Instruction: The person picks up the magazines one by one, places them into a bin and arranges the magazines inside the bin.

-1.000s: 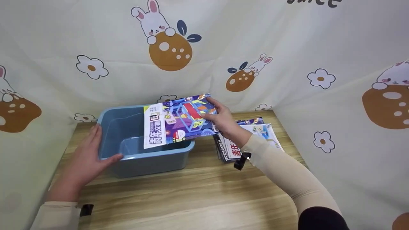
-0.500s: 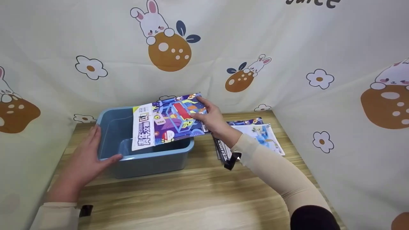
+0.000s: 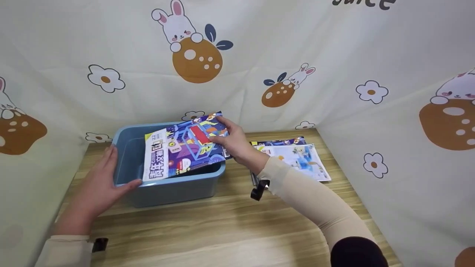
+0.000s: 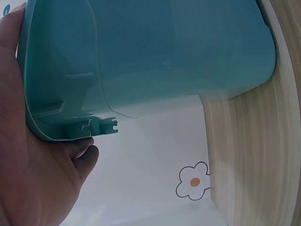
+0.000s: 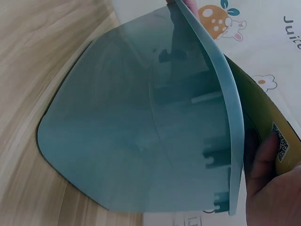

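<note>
In the head view, my right hand holds a purple magazine by its right end, thumb on the cover. The magazine lies tilted over the opening of a blue plastic bin, its white title strip inside the left part, low by the front rim. In the right wrist view its olive underside carries a printed code, and my fingers are beneath it. My left hand grips the bin's front left corner, thumb over the front rim. The left wrist view shows the bin's side wall and those fingers.
Right of the bin, several magazines lie in a loose stack on the wooden table, partly behind my right forearm. A pale curtain printed with rabbits and flowers closes off the back and both sides.
My right hand has moved left and a little down with the magazine, which now reaches further over and into the bin. More of the magazine stack shows. The left hand has stayed put.
</note>
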The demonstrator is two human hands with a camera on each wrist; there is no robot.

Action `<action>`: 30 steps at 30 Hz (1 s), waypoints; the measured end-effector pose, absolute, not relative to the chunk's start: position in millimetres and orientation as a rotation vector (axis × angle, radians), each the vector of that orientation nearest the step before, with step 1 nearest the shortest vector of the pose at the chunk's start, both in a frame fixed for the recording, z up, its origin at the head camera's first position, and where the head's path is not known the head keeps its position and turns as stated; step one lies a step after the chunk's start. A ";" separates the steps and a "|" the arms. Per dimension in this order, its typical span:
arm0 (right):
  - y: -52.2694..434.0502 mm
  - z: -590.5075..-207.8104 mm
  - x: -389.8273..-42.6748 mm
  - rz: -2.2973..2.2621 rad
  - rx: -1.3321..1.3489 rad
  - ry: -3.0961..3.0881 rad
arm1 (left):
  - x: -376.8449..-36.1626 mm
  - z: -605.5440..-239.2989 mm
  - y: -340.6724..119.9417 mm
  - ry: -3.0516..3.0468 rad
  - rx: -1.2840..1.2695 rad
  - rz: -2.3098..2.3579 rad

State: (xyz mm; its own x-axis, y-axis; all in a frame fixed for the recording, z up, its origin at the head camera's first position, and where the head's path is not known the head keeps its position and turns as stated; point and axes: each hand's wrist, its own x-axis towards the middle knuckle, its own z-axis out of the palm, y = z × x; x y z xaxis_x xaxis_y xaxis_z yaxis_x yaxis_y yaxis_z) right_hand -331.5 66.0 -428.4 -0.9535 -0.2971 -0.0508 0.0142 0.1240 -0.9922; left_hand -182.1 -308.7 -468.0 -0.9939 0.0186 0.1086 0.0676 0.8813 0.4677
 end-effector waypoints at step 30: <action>13.1 -424.9 -316.2 -1.904 -0.270 2.251 | -182.5 -468.6 -308.4 -2.929 -0.076 -0.739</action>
State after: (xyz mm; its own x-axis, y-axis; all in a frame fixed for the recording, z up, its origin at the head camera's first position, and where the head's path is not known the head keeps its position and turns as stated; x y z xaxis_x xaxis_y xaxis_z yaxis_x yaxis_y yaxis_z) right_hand -316.2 13.1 -424.9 -0.9672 -0.2531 -0.0203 -0.0219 0.1629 -0.9864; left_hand -182.5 -308.4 -468.6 -0.9916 0.0196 0.1281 0.0780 0.8796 0.4693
